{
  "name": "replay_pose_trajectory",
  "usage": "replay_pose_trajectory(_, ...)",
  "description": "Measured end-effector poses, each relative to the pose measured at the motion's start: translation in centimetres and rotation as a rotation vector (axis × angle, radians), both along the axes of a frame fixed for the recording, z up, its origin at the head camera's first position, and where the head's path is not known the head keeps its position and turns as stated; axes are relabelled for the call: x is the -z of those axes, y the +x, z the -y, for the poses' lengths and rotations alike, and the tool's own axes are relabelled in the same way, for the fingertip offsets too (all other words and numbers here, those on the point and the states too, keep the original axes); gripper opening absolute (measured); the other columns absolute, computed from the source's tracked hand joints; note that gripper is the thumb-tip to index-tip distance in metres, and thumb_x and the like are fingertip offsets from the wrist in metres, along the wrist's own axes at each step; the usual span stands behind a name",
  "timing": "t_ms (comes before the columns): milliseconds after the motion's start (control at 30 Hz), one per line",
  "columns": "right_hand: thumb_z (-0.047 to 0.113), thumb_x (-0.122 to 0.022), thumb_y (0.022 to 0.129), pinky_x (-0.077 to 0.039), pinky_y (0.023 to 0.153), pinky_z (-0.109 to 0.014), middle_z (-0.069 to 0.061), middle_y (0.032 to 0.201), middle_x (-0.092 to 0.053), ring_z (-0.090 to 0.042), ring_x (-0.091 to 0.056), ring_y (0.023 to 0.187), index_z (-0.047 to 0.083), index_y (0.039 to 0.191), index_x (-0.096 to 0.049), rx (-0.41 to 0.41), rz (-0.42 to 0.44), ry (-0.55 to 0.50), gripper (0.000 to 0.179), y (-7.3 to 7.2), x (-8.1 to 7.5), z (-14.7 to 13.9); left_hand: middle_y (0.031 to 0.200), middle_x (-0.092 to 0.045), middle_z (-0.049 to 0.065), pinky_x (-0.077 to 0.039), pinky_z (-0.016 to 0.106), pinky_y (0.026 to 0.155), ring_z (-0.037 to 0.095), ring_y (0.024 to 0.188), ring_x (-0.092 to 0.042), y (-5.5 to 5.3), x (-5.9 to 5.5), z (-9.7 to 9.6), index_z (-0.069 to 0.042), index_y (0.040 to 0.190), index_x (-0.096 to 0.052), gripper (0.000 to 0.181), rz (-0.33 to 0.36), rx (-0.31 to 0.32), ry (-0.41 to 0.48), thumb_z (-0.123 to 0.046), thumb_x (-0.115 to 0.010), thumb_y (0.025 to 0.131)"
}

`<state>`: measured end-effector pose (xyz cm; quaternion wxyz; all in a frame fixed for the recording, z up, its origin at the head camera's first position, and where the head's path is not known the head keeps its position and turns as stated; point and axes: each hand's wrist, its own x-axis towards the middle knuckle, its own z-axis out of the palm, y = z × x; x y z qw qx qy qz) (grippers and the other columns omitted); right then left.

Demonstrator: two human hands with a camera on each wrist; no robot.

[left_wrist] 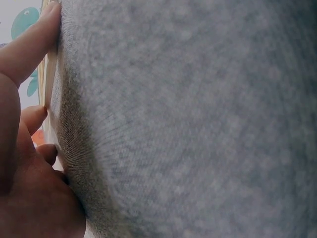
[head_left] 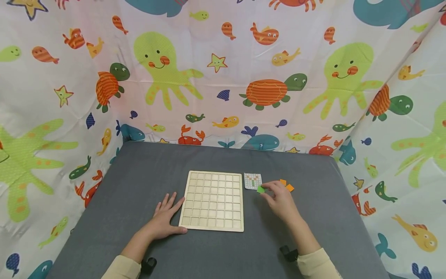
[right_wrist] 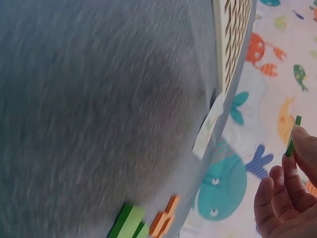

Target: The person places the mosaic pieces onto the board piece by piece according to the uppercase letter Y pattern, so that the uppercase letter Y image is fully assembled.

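Note:
A square wooden board (head_left: 212, 200) with a grid of recessed cells lies on the grey table. My left hand (head_left: 163, 220) rests at the board's left side, its fingers spread and the thumb touching near the lower left corner; the left wrist view shows fingertips against the board's edge (left_wrist: 51, 82). With thumb and forefinger my right hand (head_left: 281, 200) pinches a small green square tile (head_left: 260, 189). That tile is seen edge-on in the right wrist view, raised off the table. Just beyond it lies a small card (head_left: 251, 181) printed with a coloured grid pattern.
Orange tiles (head_left: 290, 187) lie right of the card, partly behind my right hand. Green tiles (right_wrist: 128, 220) beside them show in the right wrist view. A curtain (head_left: 216, 81) printed with sea animals stands behind and beside the table. Dark straps sit at both wrists.

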<state>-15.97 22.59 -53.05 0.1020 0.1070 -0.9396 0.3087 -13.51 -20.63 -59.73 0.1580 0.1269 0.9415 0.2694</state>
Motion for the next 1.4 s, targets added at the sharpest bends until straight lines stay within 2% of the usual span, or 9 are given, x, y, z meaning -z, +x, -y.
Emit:
replay_pose_trajectory(133,0.013,-0.083,0.085,-0.055,0.074,-0.033,-0.003,0.109,-0.067,-0.026,-0.064,0.098,0.012,0.113,-0.075,-0.016,0.018,-0.014,0.029,0.3,0.2,1.5,0.170,-0.003,0.015,0.000,0.068,0.120,0.043,0.155,0.007,0.0,0.1,0.0,-0.023,0.163,-0.024,0.119,0.003,0.000,-0.002,-0.070,-0.080,0.069)
replay_pose_trajectory(433,0.013,-0.083,0.084,-0.053,0.074,-0.034,0.001,0.107,-0.067,-0.017,-0.060,0.095,0.015,0.110,-0.076,-0.089,-0.009,-0.025,0.027,1.0,0.9,4.8,0.170,-0.003,0.015,0.000,0.069,0.120,0.043,0.155,0.008,-0.1,0.0,0.1,-0.022,0.162,-0.025,0.118,0.013,-0.002,0.021,-0.069,-0.081,0.069)
replay_pose_trajectory(600,0.013,-0.083,0.084,-0.054,0.078,-0.037,0.002,0.106,-0.068,-0.018,-0.062,0.099,0.016,0.109,-0.076,-0.149,-0.022,-0.029,0.026,1.3,1.2,6.6,0.170,-0.004,0.016,-0.001,0.068,0.120,0.044,0.155,0.007,-0.1,-0.1,0.1,-0.022,0.162,-0.025,0.119,-0.003,0.006,0.014,-0.069,-0.081,0.069)
replay_pose_trajectory(800,0.016,-0.082,0.085,-0.054,0.081,-0.039,0.003,0.110,-0.067,-0.019,-0.062,0.102,0.017,0.110,-0.075,-0.217,0.030,-0.039,0.026,1.5,1.2,8.5,0.170,-0.004,0.016,0.000,0.069,0.120,0.044,0.155,0.007,-0.2,0.0,0.0,-0.023,0.162,-0.025,0.119,0.014,-0.001,0.011,-0.069,-0.081,0.068)
replay_pose_trajectory(900,0.016,-0.082,0.086,-0.055,0.084,-0.039,0.003,0.111,-0.067,-0.018,-0.062,0.105,0.018,0.110,-0.075,-0.229,0.046,-0.040,0.025,1.6,1.3,9.3,0.170,-0.005,0.017,0.000,0.069,0.119,0.045,0.155,0.006,-0.1,-0.2,0.0,-0.021,0.162,-0.026,0.118,0.001,0.001,0.035,-0.066,-0.083,0.069)
replay_pose_trajectory(1100,0.017,-0.080,0.087,-0.056,0.079,-0.035,0.003,0.109,-0.066,-0.018,-0.065,0.099,0.019,0.110,-0.074,-0.262,0.072,-0.024,0.023,2.2,2.0,10.8,0.169,-0.008,0.020,-0.003,0.070,0.118,0.047,0.154,0.003,0.3,0.0,0.4,-0.019,0.162,-0.028,0.118,-0.042,0.008,0.035,-0.066,-0.083,0.068)
replay_pose_trajectory(1400,0.019,-0.080,0.088,-0.056,0.080,-0.032,0.003,0.108,-0.067,-0.016,-0.065,0.096,0.018,0.110,-0.075,-0.286,0.129,0.017,0.022,2.3,3.0,12.2,0.170,-0.006,0.018,-0.002,0.069,0.119,0.045,0.155,0.005,0.1,0.2,0.1,-0.021,0.162,-0.026,0.118,-0.040,0.004,0.028,-0.067,-0.082,0.069)
